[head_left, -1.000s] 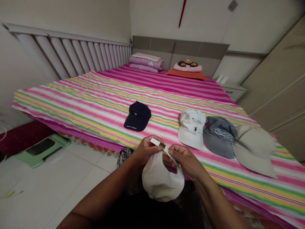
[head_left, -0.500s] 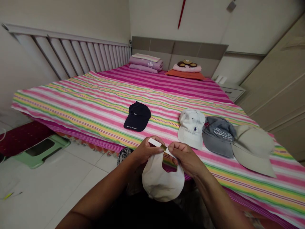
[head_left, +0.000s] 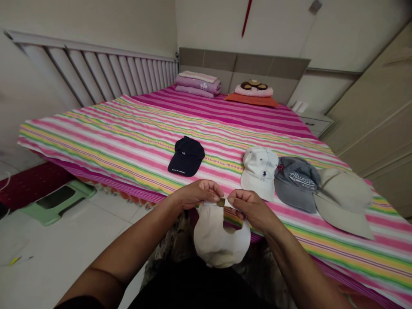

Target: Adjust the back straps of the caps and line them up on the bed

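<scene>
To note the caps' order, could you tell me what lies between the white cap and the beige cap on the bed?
In the head view, a grey cap lies between the white cap and the beige cap.

- White cloth baseball cap, crown hanging downward, lifted clear of the bed
- Arched rear opening, partly visible
- Narrow back strap across the top
- Small brass buckle on the strap
</scene>
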A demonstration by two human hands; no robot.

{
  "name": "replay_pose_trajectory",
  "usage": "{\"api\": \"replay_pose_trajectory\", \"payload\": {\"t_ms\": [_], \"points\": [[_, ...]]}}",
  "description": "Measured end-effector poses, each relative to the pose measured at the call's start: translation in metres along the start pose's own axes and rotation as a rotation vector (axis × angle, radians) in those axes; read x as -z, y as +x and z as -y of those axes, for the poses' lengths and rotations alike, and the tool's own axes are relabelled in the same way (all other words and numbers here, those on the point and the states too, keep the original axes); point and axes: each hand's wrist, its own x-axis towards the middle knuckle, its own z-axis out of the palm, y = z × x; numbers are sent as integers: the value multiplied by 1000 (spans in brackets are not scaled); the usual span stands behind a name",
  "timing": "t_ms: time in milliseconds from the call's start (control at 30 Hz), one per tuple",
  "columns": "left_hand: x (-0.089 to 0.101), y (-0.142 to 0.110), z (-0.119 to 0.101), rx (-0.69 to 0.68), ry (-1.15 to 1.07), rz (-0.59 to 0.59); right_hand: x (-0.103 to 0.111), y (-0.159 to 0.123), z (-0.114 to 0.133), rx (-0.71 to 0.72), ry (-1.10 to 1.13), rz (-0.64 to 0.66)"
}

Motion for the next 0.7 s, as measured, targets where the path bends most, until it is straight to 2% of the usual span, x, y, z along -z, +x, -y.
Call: {"api": "replay_pose_trajectory", "payload": {"t_ms": [100, 167, 267, 367, 433, 500, 600, 700], "points": [[-1, -1, -5, 105, 86, 41, 0, -1, 2, 3, -5, 27], [0, -1, -4, 129, 117, 46, 0, -2, 4, 2, 9, 32], [-1, -1, -1, 72, 60, 18, 2, -3, 7, -9, 46, 37], [-2, -1, -2, -8, -72, -13, 9, -3, 11, -28, 93, 112], [0, -1, -7, -68, -195, -7, 18, -3, 11, -77, 116, 178], [4, -3, -15, -137, -299, -14, 28, -4, 9, -129, 159, 191], [14, -5, -25, -186, -336, 0, 38, -7, 7, -65, 307, 28], [21, -3, -22, -145, -286, 5, 36, -9, 11, 74, 412, -173]]}}
